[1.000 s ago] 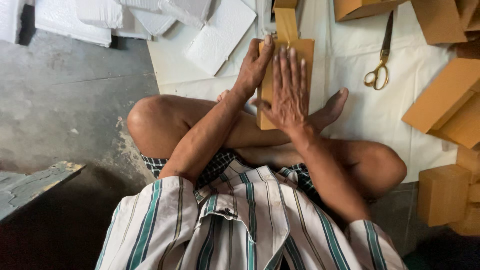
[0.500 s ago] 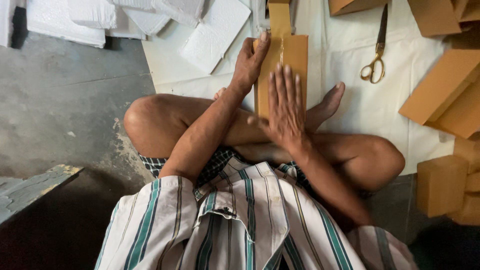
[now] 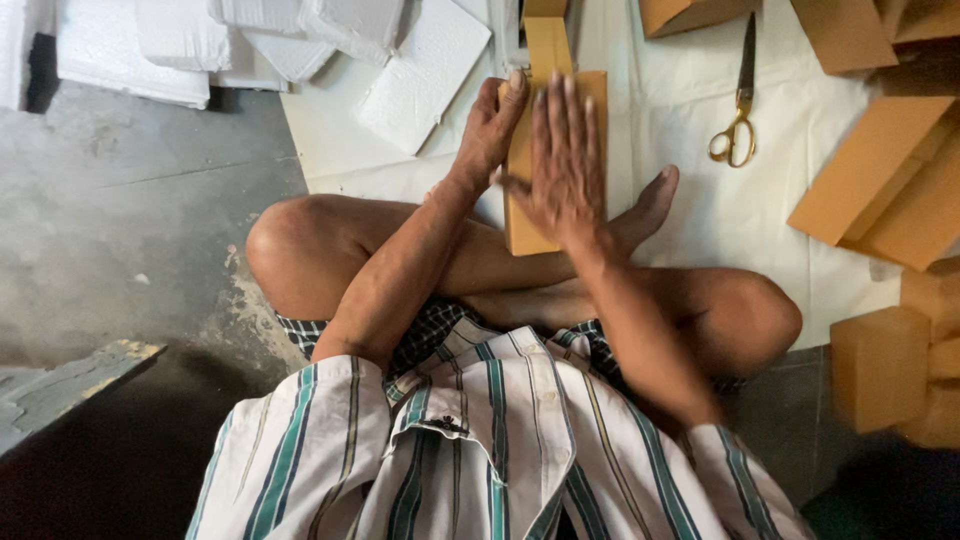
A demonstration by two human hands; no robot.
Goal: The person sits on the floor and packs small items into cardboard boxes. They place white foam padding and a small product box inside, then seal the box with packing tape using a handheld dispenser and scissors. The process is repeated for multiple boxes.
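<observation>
Hands on flat brown cardboard piece (image 3: 528,200): left hand (image 3: 487,130) grips its edge, right hand (image 3: 562,160) (fingers spread) lies flat.

Grey concrete floor (image 3: 130,230), white sheet (image 3: 690,210) spread over it, dim light

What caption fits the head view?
Seated cross-legged, left hand grips a flat brown cardboard box while right hand presses flat on it.

Gold-handled scissors (image 3: 738,120), white foam sheets (image 3: 420,75), brown boxes (image 3: 880,365)
</observation>
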